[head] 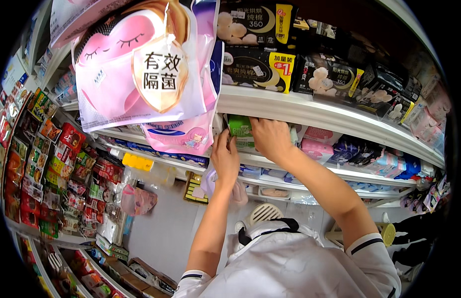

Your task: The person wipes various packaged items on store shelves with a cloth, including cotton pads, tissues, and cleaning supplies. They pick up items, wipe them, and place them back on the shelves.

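Observation:
A green package (239, 126) stands on the shelf below the one with black boxes. My right hand (272, 138) grips it from the right, its fingers bent over the edge and the fingertips partly hidden. My left hand (225, 158) is at the package's lower left corner with the fingers pointing up; whether they pinch anything is unclear. Just left of my left hand hangs a pink pack (178, 138) with a cartoon figure. Above that, a large pink and white pack (115, 74) hangs close to the camera. Pink packages (316, 149) sit right of my right wrist.
The white shelf edge (275, 102) juts out just above my hands. Black boxes (258, 69) stand on it. A pale plastic stool (265, 213) is on the floor by my feet. Snack packets (72, 136) hang at left. Another person's dark-clothed legs (416, 227) show at right.

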{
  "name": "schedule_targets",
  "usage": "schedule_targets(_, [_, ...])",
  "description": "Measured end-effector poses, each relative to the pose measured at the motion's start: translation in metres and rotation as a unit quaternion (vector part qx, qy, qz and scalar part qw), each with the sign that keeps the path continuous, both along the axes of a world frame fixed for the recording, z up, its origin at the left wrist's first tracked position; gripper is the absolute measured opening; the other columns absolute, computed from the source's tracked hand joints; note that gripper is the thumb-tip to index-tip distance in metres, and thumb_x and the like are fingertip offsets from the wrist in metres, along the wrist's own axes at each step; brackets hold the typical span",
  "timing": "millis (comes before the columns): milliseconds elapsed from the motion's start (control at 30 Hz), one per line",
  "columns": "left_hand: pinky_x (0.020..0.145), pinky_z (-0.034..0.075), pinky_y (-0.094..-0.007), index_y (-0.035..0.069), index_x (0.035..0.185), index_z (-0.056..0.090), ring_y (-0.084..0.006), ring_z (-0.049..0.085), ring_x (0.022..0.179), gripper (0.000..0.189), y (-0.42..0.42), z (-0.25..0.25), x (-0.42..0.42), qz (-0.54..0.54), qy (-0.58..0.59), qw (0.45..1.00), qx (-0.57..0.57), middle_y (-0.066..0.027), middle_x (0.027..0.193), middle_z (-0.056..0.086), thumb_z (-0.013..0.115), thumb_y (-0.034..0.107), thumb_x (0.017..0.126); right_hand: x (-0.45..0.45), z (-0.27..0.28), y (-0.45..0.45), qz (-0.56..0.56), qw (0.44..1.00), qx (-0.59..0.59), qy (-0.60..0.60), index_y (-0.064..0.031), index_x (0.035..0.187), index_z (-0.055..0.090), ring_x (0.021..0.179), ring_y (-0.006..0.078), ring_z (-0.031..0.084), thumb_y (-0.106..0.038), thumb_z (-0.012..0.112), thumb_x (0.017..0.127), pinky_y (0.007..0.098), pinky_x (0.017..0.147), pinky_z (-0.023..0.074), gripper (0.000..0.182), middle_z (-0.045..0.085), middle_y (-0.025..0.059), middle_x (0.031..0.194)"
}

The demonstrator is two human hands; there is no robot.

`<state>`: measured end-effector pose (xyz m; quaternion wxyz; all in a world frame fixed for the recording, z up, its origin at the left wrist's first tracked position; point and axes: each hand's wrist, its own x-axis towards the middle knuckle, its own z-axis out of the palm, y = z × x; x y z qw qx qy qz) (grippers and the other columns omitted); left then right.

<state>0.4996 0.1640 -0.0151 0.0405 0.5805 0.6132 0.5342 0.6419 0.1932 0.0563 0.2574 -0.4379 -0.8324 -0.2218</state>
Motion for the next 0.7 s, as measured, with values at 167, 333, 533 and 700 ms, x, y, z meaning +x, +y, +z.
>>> schedule_targets(167, [0.082, 0.052, -0.0310, -0.002, 0.116, 0.055, -0.0223, 0.065, 0.099, 0.027, 0.004, -0.016, 0.001, -0.059, -0.141, 0.988, 0.016, -0.0154, 0.107, 0.064, 0.058, -0.003, 0.089, -0.007, -0.004, 0.008, -0.017, 1.000, -0.005, -0.011, -0.0036, 0.107, 0.060, 0.087, 0.0317, 0.062, -0.016, 0.068, 0.076, 0.0399, 0.070, 0.0496, 0.034, 0.062, 0.0143, 0.094])
schedule_targets(333, [0.093, 0.050, -0.0315, -0.005, 0.118, 0.052, -0.0241, 0.063, 0.107, 0.029, -0.004, -0.025, -0.003, -0.101, -0.133, 0.986, -0.002, -0.0175, 0.114, 0.062, 0.055, -0.006, 0.089, -0.013, -0.010, 0.016, -0.007, 0.999, 0.039, -0.008, -0.0038, 0.105, 0.060, 0.080, 0.0316, 0.064, -0.015, 0.066, 0.077, 0.0399, 0.064, 0.0505, 0.031, 0.063, 0.0146, 0.089])
schedule_targets(533, [0.089, 0.052, -0.0345, -0.003, 0.118, 0.053, -0.0274, 0.063, 0.102, 0.031, -0.028, -0.040, -0.007, -0.134, -0.186, 0.972, -0.047, -0.0176, 0.115, 0.060, 0.057, -0.005, 0.087, -0.008, -0.010, 0.003, 0.033, 0.997, -0.053, 0.044, -0.0068, 0.115, 0.057, 0.072, 0.0258, 0.066, -0.019, 0.067, 0.078, 0.0377, 0.059, 0.0513, 0.040, 0.062, 0.0103, 0.099])
schedule_targets(700, [0.093, 0.049, -0.0347, 0.000, 0.125, 0.051, -0.0218, 0.059, 0.109, 0.041, -0.070, -0.034, -0.007, -0.251, -0.319, 0.904, -0.137, -0.0145, 0.128, 0.056, 0.064, 0.003, 0.086, -0.007, -0.017, -0.038, 0.117, 0.945, -0.204, 0.229, -0.0035, 0.106, 0.062, 0.069, 0.0300, 0.066, -0.018, 0.069, 0.080, 0.0389, 0.058, 0.0517, 0.031, 0.062, 0.0107, 0.106])
